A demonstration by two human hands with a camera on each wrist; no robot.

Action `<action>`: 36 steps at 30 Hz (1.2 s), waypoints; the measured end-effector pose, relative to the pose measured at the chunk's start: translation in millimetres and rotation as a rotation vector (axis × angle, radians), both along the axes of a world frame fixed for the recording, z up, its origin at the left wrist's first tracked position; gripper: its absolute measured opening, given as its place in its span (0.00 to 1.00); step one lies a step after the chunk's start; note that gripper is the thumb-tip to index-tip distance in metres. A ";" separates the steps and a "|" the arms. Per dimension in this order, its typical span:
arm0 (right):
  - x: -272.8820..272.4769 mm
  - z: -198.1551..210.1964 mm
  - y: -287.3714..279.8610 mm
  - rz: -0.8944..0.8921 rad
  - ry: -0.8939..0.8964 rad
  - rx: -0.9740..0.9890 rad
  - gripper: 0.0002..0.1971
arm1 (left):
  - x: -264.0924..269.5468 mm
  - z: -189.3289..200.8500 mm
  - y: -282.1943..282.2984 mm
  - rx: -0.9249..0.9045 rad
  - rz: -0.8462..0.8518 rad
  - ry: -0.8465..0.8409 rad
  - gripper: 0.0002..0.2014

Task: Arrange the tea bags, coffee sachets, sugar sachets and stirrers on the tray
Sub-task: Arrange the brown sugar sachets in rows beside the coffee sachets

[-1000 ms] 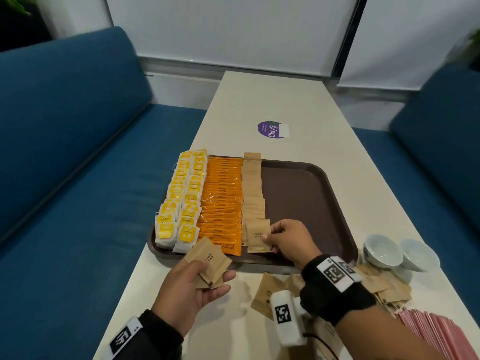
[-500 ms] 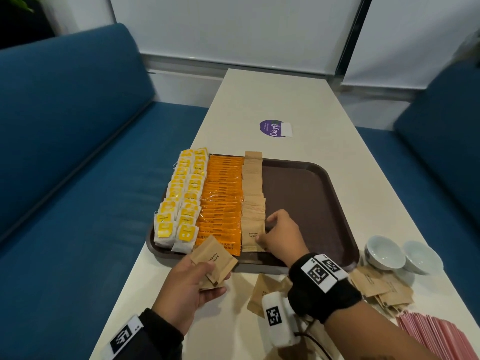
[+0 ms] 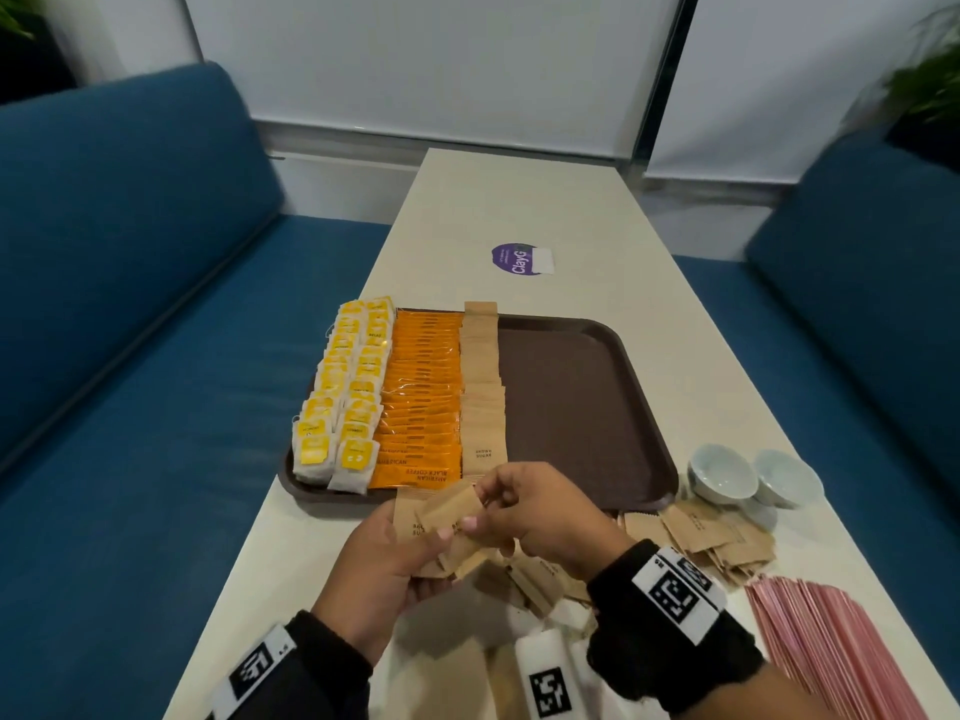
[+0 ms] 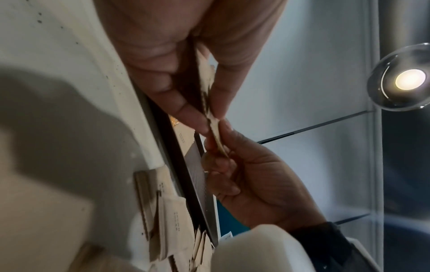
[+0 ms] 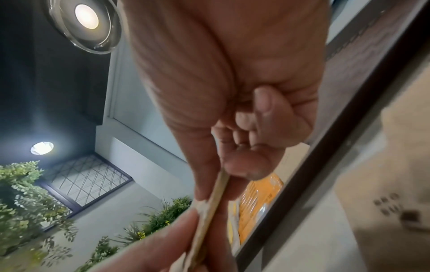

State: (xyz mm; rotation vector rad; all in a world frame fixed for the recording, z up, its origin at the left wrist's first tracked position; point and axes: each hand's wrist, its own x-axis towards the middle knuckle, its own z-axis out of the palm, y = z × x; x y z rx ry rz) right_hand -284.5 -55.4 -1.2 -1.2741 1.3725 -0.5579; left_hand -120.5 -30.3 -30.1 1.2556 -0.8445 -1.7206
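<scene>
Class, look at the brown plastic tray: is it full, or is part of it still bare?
Partly bare. The brown plastic tray holds yellow tea bags, orange coffee sachets and one row of brown sugar sachets; its right half is uncovered.

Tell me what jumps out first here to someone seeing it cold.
The brown tray, its left half filled with neat columns: yellow tea bags, orange coffee sachets and kraft sugar sachets. In front of it, the left hand holds a small stack of sachets while the right hand pinches one from it.

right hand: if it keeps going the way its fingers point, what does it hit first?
Nothing new: the right hand points left and already pinches the brown sachets held in the left hand; beyond them, probably that palm.
</scene>
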 end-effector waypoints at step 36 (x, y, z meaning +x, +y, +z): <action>-0.2 -0.7 -23.1 -0.192 0.020 -0.109 0.09 | 0.1 -6.2 -20.8 0.007 0.040 -0.016 0.15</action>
